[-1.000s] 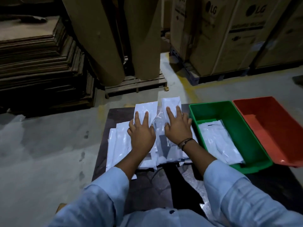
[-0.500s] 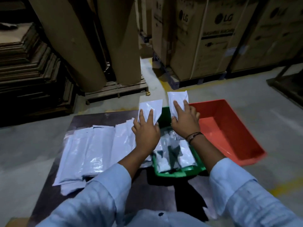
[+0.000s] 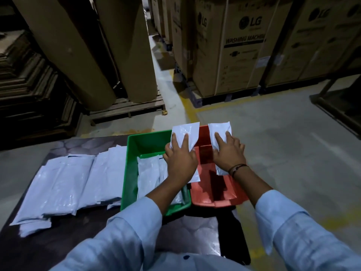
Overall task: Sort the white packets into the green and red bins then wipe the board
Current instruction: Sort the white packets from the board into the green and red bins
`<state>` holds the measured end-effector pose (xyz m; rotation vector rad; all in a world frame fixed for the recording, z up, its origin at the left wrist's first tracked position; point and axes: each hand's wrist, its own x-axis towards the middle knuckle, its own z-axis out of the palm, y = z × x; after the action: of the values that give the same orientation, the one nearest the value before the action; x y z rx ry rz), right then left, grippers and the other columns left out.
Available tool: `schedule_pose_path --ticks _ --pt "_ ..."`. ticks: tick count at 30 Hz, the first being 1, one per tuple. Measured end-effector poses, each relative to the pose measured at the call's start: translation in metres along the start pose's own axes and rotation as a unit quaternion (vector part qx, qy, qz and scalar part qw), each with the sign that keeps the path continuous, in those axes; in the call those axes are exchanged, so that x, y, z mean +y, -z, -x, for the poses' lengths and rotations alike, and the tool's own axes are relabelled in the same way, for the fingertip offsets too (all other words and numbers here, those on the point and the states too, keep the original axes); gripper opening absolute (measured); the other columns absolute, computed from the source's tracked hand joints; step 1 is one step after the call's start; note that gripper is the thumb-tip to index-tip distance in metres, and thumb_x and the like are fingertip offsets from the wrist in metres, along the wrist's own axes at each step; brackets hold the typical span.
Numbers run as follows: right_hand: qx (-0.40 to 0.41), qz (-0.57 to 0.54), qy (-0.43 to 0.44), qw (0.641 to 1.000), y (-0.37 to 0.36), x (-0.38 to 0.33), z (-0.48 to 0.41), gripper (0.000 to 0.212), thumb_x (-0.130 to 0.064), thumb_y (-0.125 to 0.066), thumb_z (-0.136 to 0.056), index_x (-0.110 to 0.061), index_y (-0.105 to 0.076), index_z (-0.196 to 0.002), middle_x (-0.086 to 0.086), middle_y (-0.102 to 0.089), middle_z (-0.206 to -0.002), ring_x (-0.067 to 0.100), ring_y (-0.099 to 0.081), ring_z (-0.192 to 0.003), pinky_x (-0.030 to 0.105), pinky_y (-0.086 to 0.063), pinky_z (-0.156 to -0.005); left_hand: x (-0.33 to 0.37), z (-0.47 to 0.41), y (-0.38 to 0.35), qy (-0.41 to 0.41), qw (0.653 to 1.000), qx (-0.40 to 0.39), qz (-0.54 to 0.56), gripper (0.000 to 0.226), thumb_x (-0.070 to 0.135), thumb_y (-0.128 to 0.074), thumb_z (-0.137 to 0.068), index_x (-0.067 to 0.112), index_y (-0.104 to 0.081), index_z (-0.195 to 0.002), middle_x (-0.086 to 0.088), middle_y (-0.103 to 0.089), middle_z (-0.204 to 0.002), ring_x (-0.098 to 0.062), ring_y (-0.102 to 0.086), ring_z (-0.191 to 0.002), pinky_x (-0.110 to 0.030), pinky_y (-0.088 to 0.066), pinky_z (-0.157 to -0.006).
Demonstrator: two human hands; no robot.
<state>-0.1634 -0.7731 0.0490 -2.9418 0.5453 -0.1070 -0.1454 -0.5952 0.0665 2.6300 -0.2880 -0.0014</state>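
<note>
Head view. The left hand point(image 3: 180, 163) pinches a white packet point(image 3: 186, 132), fingers spread flat on top and thumb hidden beneath. It hangs above the wall shared by the green bin point(image 3: 130, 167) and red bin point(image 3: 214, 200). Let go there, it may well drop into the wrong bin or drape over the rim. The right hand point(image 3: 228, 155) holds a second packet point(image 3: 219, 128) the same way over the red bin, whose visible floor is bare. The green bin holds a few sorted packets point(image 3: 148, 173). An unsorted pile point(image 3: 64, 182) lies on the bench point(image 3: 78, 241).

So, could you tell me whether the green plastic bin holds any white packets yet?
It does: white plastic packets lie flat inside the green plastic bin, partly hidden by the left hand.
</note>
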Motion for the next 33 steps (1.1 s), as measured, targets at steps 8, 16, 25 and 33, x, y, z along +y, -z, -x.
schedule_pose_path --ticks 8,16,25,33 --pt "-0.027 0.083 0.079 0.993 -0.027 0.029 0.005 0.074 -0.037 -0.058 -0.078 -0.02 -0.04 -0.148 0.025 -0.034 -0.154 0.047 -0.038 -0.129 0.051 -0.033 -0.101 0.025 0.001 -0.027 0.036 0.999 -0.029 -0.008 0.058 0.04 -0.043 -0.103 0.034 -0.028 -0.159 -0.009 -0.006 -0.17 -0.042 -0.021 -0.144 -0.055 -0.024 -0.113" --pt "-0.097 0.116 0.092 0.984 -0.06 0.02 0.01 0.084 -0.039 -0.06 -0.085 -0.02 -0.019 -0.156 0.026 -0.018 -0.161 0.043 -0.038 -0.124 0.048 -0.031 -0.101 0.026 0.01 -0.048 0.056 0.997 -0.036 -0.025 0.058 0.041 -0.044 -0.103 0.034 -0.028 -0.159 -0.009 -0.006 -0.17 -0.042 -0.017 -0.148 -0.057 -0.023 -0.116" --pt "-0.087 0.072 0.112 0.987 -0.063 0.021 0.008 0.049 -0.036 -0.045 -0.092 -0.017 -0.049 -0.138 0.021 -0.035 -0.154 0.044 -0.029 -0.141 0.053 -0.028 -0.113 0.025 0.01 -0.057 0.051 0.998 -0.02 -0.035 0.06 0.039 -0.046 -0.102 0.033 -0.028 -0.159 -0.009 -0.005 -0.171 -0.042 -0.016 -0.149 -0.058 -0.022 -0.116" --pt "0.09 0.03 0.08 0.992 -0.031 0.05 -0.015 0.028 -0.027 -0.064 -0.075 -0.014 -0.066 -0.1 0.018 -0.05 -0.142 0.042 -0.042 -0.128 0.05 -0.033 -0.098 0.034 0.012 -0.077 0.006 0.996 -0.007 -0.093 0.061 0.041 -0.046 -0.1 0.03 -0.031 -0.158 -0.013 -0.008 -0.17 -0.046 -0.017 -0.149 -0.06 -0.022 -0.115"
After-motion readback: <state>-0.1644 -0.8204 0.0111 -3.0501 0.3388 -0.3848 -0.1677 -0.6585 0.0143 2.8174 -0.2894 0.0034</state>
